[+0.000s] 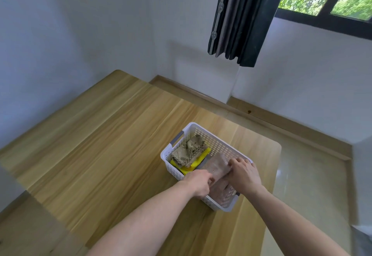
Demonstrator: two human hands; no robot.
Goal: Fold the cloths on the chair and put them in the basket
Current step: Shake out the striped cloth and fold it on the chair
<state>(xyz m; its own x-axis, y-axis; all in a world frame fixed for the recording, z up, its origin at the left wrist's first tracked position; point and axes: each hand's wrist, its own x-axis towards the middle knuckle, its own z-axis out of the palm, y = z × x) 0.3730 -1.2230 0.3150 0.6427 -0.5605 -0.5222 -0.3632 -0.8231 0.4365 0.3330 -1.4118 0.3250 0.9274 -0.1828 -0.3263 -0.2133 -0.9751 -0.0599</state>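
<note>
Wooden table point(100, 145) | basket point(219, 141): khaki cloth point(189, 150), yellow cloth point(193, 166) | both hands' fingers gripping beige cloth point(216, 167)

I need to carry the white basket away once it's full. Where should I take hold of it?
Grip the grey handle at the far short end of the white basket, and the matching near end, from outside; the long perforated walls offer no grip.

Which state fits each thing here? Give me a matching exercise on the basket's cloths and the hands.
Things:
1. khaki scalloped cloth
2. yellow cloth
3. beige-pink cloth
4. white basket

States:
A. gripped by left hand and right hand
B. stands on the wooden table
C. lies on top at the basket's far end
D. lies beneath another cloth

Pairs: 1-C, 2-D, 3-A, 4-B
</note>
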